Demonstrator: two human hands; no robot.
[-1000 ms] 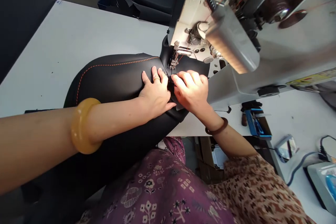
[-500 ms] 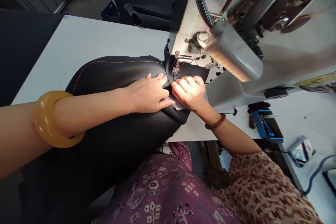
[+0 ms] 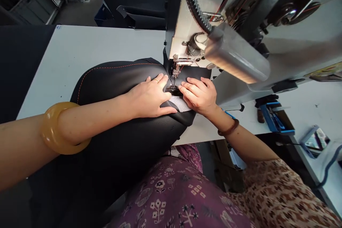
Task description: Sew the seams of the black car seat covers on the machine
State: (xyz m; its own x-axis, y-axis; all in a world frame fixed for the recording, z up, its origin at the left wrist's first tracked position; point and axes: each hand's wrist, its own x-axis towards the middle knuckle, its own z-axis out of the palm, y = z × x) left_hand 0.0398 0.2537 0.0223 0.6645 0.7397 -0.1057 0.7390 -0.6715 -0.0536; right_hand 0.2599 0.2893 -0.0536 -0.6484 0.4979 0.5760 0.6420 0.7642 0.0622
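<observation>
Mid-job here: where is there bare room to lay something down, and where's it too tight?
Free, small specks aside: the white tabletop beyond the black material, left of the sewing machine head; also the white surface right of the blue box. Crowded: around the presser foot, where the left hand and right hand rest on the material.

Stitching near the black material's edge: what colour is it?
The stitching is orange-red, seen best in the head view.
</observation>
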